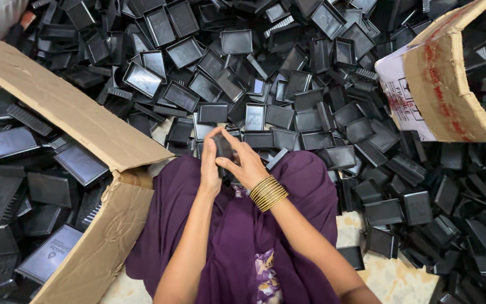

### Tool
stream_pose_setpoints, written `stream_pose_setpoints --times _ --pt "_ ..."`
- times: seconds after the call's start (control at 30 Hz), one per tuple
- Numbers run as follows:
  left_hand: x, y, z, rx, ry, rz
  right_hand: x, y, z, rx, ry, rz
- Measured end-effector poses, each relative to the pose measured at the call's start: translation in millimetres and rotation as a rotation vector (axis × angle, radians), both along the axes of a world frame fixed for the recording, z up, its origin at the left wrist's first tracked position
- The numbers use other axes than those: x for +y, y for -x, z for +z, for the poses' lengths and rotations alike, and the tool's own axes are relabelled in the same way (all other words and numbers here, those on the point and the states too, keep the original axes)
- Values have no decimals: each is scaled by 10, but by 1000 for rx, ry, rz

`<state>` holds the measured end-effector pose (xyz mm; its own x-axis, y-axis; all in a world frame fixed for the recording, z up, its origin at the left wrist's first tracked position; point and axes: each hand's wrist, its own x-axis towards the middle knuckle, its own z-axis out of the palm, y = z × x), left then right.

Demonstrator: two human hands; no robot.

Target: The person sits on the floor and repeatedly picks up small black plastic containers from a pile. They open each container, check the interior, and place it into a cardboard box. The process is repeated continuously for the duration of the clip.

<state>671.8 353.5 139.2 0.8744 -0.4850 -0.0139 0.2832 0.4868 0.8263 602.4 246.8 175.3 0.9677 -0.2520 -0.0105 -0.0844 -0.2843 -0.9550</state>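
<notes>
Both my hands meet over my lap, closed around one small black plastic casing [223, 149]. My left hand [210, 166] grips its left side, fingers curled over the top edge. My right hand [247, 160], with gold bangles [268, 193] on the wrist, pinches it from the right, thumb on the front face. Much of the casing is hidden by my fingers. I sit on the floor in purple clothing [237, 225]. A huge pile of the same black square casings [265, 73] lies just beyond my knees.
A cardboard box [80, 129] on my left holds larger black casings with ribbed edges [7, 186]. Another torn cardboard box [451, 84] sits at upper right, also holding black parts. Loose casings spread over the pale floor [389, 276] to my right.
</notes>
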Motion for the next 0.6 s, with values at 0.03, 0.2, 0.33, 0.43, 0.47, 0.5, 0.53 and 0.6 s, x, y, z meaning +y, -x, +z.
stream_pose_setpoints --times 0.03,0.2,0.33,0.43,0.47,0.5,0.53,0.6 --pt "-3 -7 8 21 57 40 -6 -21 -13 -113 -3 25" --pt "97 -79 63 -255 -188 374 -19 22 87 80 60 -110" --pt "193 -65 67 -490 -594 607 65 206 245 -123 511 66" --pt "227 -60 62 -311 -637 693 226 328 284 -246 397 96" --pt "229 -64 61 -282 -653 712 288 348 276 -189 385 73" --pt "235 -66 58 -254 -661 730 336 380 269 -133 380 46" --pt "240 -69 52 -253 -681 725 366 406 262 -75 381 16" --pt "243 -82 21 -257 -708 706 388 413 255 -129 389 -2"
